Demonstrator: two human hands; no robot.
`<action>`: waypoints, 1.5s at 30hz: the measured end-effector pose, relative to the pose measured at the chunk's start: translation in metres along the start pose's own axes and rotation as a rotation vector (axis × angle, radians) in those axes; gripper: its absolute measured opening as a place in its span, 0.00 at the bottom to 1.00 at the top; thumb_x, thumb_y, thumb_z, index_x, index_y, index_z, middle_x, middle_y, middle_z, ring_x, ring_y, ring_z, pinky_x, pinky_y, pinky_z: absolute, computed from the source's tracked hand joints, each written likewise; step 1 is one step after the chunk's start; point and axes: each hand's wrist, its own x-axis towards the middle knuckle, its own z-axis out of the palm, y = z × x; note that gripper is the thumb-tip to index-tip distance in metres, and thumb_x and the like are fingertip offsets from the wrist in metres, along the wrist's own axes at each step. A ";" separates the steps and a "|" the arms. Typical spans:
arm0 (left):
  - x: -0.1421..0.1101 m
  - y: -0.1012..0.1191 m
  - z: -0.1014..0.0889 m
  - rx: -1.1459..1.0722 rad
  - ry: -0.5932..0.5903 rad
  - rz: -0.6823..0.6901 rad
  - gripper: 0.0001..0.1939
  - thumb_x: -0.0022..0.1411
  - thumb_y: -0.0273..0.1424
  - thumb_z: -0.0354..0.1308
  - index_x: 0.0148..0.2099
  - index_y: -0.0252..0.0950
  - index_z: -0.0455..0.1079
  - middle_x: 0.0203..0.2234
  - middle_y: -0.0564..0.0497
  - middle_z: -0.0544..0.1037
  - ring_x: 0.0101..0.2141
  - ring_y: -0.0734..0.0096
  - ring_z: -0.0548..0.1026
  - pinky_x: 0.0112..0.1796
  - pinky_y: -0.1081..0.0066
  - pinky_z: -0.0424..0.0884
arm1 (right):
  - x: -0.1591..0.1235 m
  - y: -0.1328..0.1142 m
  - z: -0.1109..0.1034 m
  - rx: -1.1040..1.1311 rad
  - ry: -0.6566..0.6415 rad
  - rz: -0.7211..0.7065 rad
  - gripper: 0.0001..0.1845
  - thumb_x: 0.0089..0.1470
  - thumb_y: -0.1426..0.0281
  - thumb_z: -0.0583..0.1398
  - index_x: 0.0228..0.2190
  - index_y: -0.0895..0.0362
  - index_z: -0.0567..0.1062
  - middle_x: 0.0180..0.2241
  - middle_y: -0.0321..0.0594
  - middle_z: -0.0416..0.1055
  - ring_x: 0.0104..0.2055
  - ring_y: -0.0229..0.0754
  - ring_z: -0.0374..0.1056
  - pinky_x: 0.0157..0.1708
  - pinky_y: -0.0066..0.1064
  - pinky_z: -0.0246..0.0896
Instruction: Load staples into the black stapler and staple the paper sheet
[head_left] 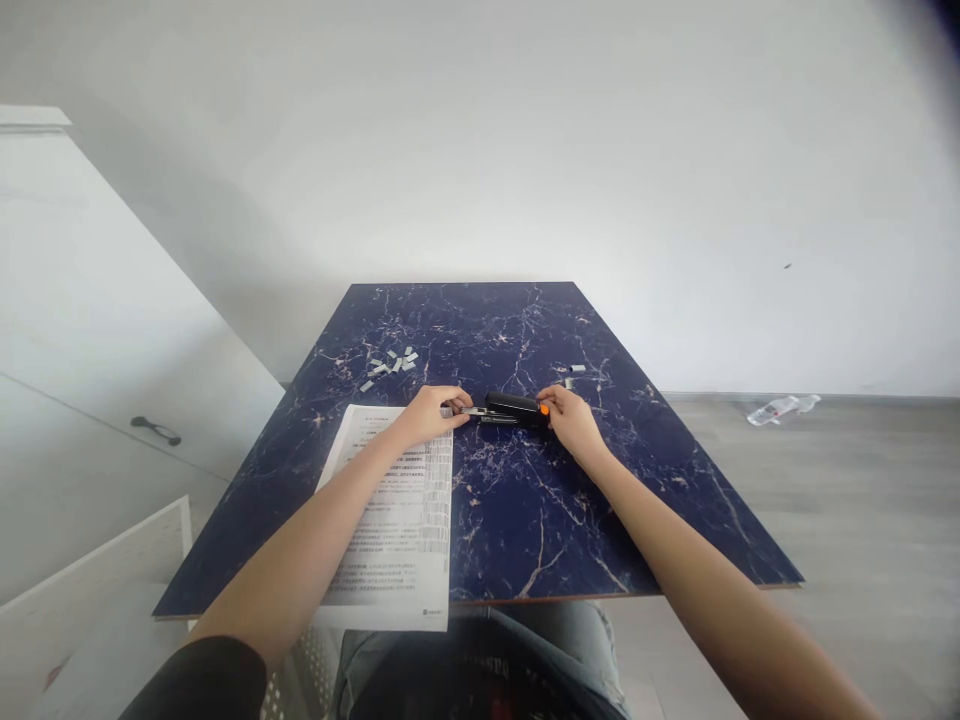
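Observation:
A black stapler (511,407) with an orange end lies on the dark blue marbled table (525,520), near the middle. My left hand (433,411) pinches the metal front end of the stapler, fingers closed. At the orange rear end, my right hand (571,417) grips the stapler with curled fingers. A printed sheet of paper (405,520) lies under my left forearm, reaching the table's near edge.
Several loose staple strips (390,366) lie scattered at the far left of the table, and a few more staple pieces (576,374) sit just beyond my right hand. A plastic bottle (780,408) lies on the floor at right. White furniture (90,330) stands at left.

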 end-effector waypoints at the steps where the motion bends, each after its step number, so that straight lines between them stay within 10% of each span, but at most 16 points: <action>1: 0.000 0.000 0.000 -0.001 0.001 -0.001 0.13 0.61 0.37 0.65 0.47 0.38 0.78 0.41 0.46 0.82 0.40 0.64 0.80 0.45 0.64 0.78 | 0.000 0.002 0.000 0.011 -0.015 -0.001 0.09 0.54 0.66 0.55 0.36 0.50 0.74 0.33 0.39 0.76 0.26 0.42 0.66 0.31 0.35 0.60; 16: 0.000 -0.001 0.001 -0.036 0.007 -0.021 0.14 0.56 0.37 0.70 0.43 0.38 0.79 0.34 0.49 0.83 0.37 0.65 0.81 0.44 0.66 0.75 | -0.009 -0.022 -0.011 0.200 -0.142 -0.071 0.21 0.54 0.50 0.63 0.42 0.51 0.76 0.40 0.40 0.75 0.38 0.45 0.68 0.39 0.34 0.62; 32: 0.016 0.004 0.023 -0.068 0.239 -0.088 0.15 0.45 0.32 0.76 0.37 0.38 0.80 0.32 0.52 0.83 0.35 0.63 0.81 0.40 0.67 0.73 | -0.006 -0.009 -0.001 0.237 -0.263 -0.082 0.24 0.47 0.58 0.71 0.45 0.54 0.79 0.41 0.42 0.79 0.42 0.46 0.75 0.49 0.41 0.70; 45: 0.022 0.002 0.020 -0.097 0.174 -0.153 0.16 0.45 0.34 0.76 0.38 0.36 0.80 0.32 0.49 0.83 0.35 0.61 0.81 0.40 0.65 0.74 | 0.005 0.006 0.007 0.156 -0.236 -0.208 0.21 0.49 0.65 0.70 0.46 0.54 0.79 0.42 0.42 0.78 0.43 0.47 0.76 0.51 0.45 0.72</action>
